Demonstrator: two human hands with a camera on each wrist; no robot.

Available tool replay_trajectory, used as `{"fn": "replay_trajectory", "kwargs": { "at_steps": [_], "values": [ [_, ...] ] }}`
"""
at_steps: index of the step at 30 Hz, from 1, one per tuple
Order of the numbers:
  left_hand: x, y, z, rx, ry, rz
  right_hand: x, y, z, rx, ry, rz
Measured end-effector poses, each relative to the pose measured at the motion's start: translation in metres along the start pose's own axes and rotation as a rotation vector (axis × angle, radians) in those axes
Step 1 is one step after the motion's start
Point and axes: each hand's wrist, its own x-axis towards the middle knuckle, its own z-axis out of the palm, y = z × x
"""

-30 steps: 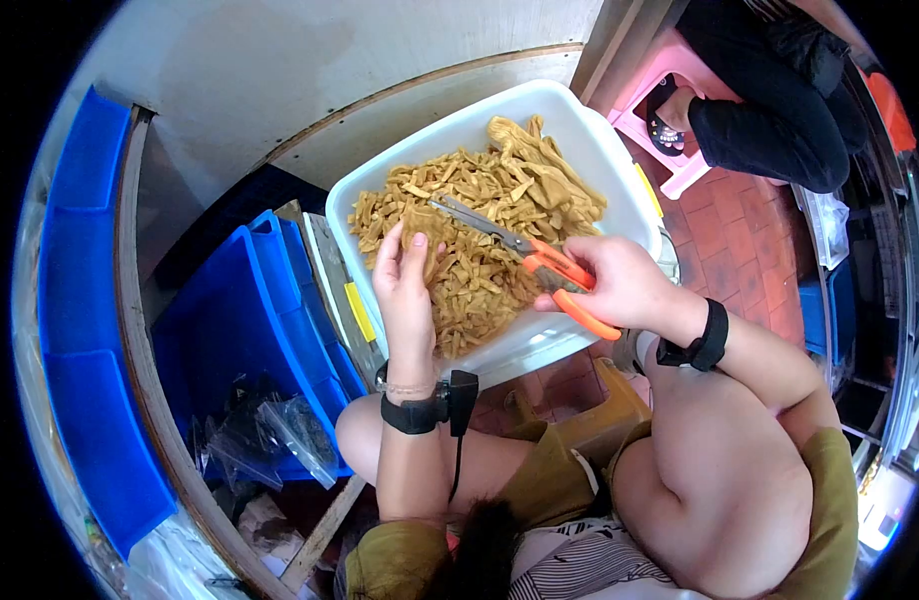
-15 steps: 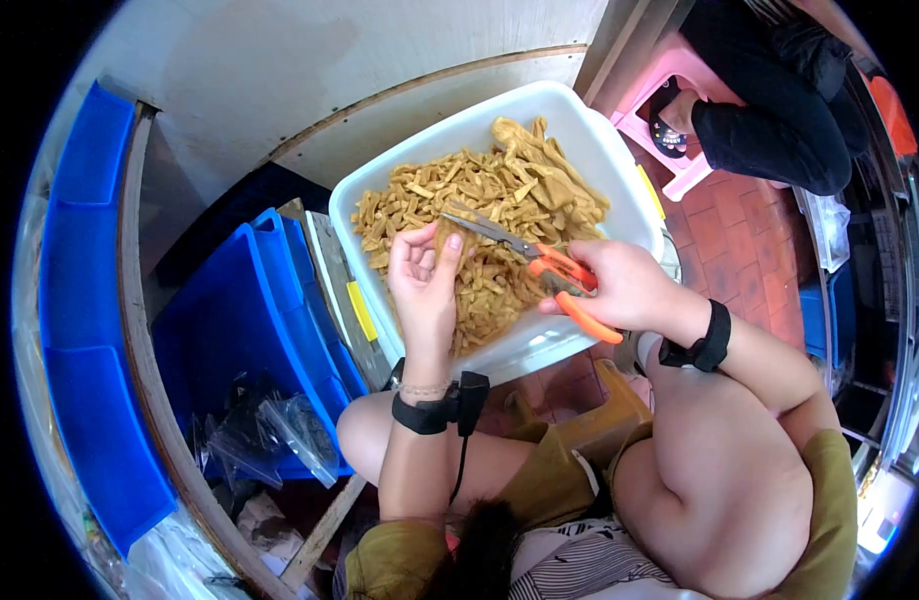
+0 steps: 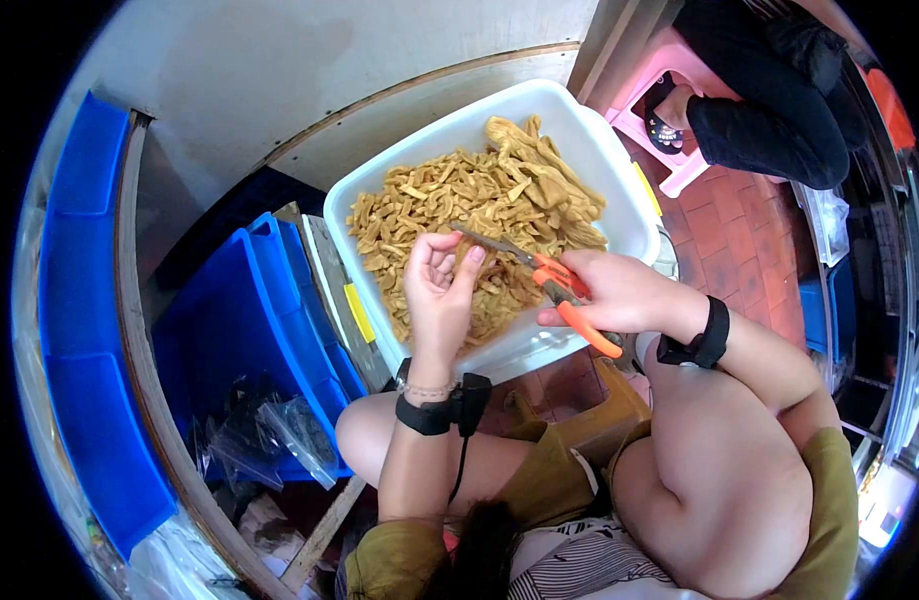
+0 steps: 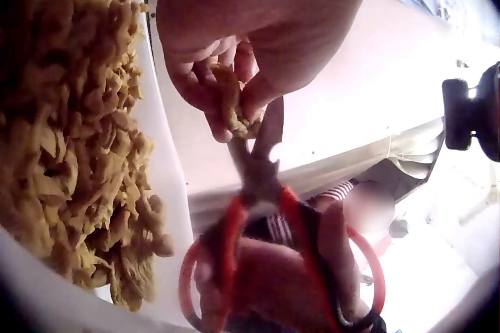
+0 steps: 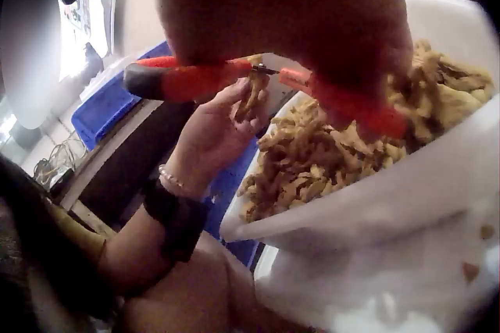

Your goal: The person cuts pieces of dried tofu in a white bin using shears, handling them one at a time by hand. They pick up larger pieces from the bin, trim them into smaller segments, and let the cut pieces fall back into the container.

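A white tub (image 3: 588, 135) holds a heap of yellow-brown cut food strips (image 3: 410, 205), with larger folded sheets (image 3: 555, 185) of the same wrinkled food at its far right. Over the strips, my left hand (image 3: 440, 295) pinches a small yellow-brown food piece (image 4: 228, 99) between thumb and fingers. My right hand (image 3: 625, 290) grips orange-handled scissors (image 3: 588, 332), with fingers through the loops. In the left wrist view the scissor blades stand apart, their tips right at the piece beside the left fingertips. The right wrist view shows the piece hanging from the left hand.
Blue crates (image 3: 265, 300) with plastic bags (image 3: 295, 430) stand to the left of the tub. A pale wall panel (image 3: 380, 60) rises behind it. At the upper right, another person's leg (image 3: 780, 140) is beside a pink stool (image 3: 685, 175). A yellow stool (image 3: 605, 410) is below the tub.
My left hand has moved right and slightly downward with the food piece, closer to my right hand. The scissors' lower handle has swung down, widening the handles. The right hand stays nearly in place.
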Motion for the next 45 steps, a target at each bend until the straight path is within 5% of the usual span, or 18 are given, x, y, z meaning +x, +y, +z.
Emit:
{"fn": "replay_trajectory", "kwargs": {
  "at_steps": [13, 19, 21, 23, 25, 36, 45],
  "values": [
    [0.006, 0.002, -0.008, 0.0, 0.217, 0.074, 0.001, -0.003, 0.007, -0.093, 0.288, -0.108],
    [0.006, 0.012, -0.007, -0.062, 0.209, 0.06, 0.0, -0.005, 0.005, -0.113, 0.247, -0.014],
    [0.003, 0.012, -0.007, -0.018, 0.032, 0.029, 0.001, -0.005, 0.005, -0.124, 0.242, -0.022],
    [-0.002, 0.012, 0.001, 0.002, 0.054, 0.058, 0.001, -0.003, 0.007, -0.135, 0.235, -0.029],
    [-0.004, 0.012, 0.0, 0.453, -0.023, 0.101, 0.001, -0.002, 0.008, -0.122, 0.211, -0.027],
    [-0.001, 0.015, -0.007, 0.558, 0.105, 0.11, 0.003, -0.002, 0.004, -0.002, 0.196, 0.012],
    [0.011, 0.013, -0.02, -0.045, 0.187, -0.017, 0.003, -0.004, -0.001, 0.02, 0.193, 0.043]
  ]
}}
